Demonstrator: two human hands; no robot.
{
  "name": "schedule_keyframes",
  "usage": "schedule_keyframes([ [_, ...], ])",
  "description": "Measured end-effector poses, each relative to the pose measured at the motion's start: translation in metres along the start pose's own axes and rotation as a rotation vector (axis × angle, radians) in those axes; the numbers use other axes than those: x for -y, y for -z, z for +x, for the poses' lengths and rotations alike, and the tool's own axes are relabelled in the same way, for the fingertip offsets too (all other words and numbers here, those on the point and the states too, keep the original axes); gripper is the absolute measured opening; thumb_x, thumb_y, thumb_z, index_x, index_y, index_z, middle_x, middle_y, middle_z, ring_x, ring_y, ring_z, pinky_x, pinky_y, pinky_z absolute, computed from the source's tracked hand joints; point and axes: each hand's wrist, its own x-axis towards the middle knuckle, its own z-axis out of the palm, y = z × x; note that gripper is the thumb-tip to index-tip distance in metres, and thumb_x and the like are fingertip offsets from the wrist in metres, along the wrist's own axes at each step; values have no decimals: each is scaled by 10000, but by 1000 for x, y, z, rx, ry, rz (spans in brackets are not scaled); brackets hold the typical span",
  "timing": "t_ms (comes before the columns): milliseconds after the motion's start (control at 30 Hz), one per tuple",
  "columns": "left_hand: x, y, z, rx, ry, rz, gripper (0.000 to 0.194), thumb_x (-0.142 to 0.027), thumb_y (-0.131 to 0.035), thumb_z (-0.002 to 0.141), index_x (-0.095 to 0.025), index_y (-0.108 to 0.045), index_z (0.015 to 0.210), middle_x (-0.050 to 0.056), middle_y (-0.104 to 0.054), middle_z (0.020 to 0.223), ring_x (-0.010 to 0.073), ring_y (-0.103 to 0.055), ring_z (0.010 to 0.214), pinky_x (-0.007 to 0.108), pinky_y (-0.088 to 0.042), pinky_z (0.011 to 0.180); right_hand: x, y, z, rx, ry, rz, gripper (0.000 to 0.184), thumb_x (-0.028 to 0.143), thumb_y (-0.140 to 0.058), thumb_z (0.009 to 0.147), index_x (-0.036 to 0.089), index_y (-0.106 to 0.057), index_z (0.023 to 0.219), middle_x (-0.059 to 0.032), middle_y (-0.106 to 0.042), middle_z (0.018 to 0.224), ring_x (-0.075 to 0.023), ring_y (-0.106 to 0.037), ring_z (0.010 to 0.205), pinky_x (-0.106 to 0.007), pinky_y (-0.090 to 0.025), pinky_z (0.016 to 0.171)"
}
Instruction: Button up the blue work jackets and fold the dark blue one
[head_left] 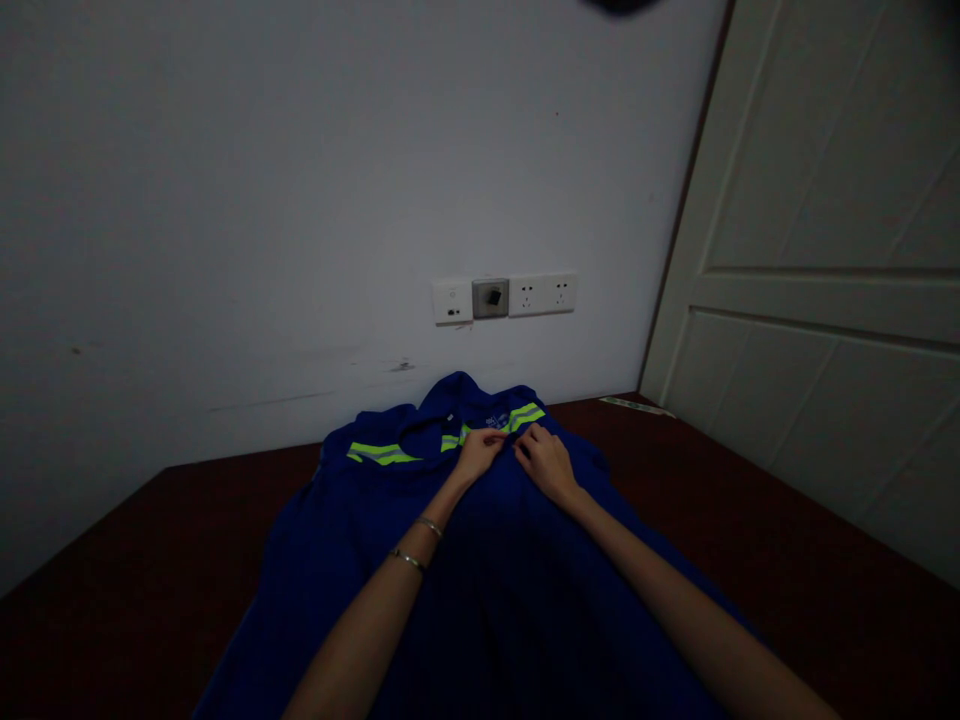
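A blue work jacket (360, 530) with yellow-green and grey reflective stripes lies spread out in front of me, its collar end toward the wall. My left hand (480, 452), with two bracelets on the forearm, pinches the jacket's fabric close to the stripe at the chest. Right beside it, my right hand (545, 460) has its fingers bent and closed on the same blue cloth. The fingertips of both hands are a short gap apart. Whatever small part of the jacket lies between them is too dark to make out. Light lettering shows just beyond the hands.
The dark red-brown surface (217, 520) under the jacket meets a pale wall (300, 200). Wall sockets (541, 295) and a grey switch plate (490, 298) sit above the collar. A white panelled door (825, 230) stands at the right, with a thin patterned strip (636, 406) near its base.
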Motion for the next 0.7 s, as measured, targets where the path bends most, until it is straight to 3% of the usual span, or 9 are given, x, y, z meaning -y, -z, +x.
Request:
schedule_keyframes([
  [167, 3, -3, -1, -70, -108, 187, 187, -42, -552, 696, -117, -691, 795, 60, -701, 798, 162, -631, 740, 278, -484, 718, 0, 0, 0, -12, 17, -20, 156, 245, -464, 856, 182, -606, 842, -57, -561, 878, -162, -507, 806, -268, -328, 657],
  [433, 4, 0, -2, 1, -307, 367, 178, -60, -532, 745, -121, -694, 788, 62, -672, 773, 148, -599, 722, 246, -454, 685, -5, -5, -1, -29, 30, 16, 150, 231, -470, 857, 184, -612, 851, -46, -551, 882, -152, -505, 808, -262, -331, 672],
  [700, 7, 0, -3, 15, -335, 387, 188, -73, -516, 766, -140, -677, 837, 46, -658, 807, 140, -585, 757, 246, -441, 716, -7, -7, 0, 0, 42, 104, 158, 220, -467, 856, 174, -618, 858, -55, -543, 886, -157, -515, 814, -265, -362, 688],
])
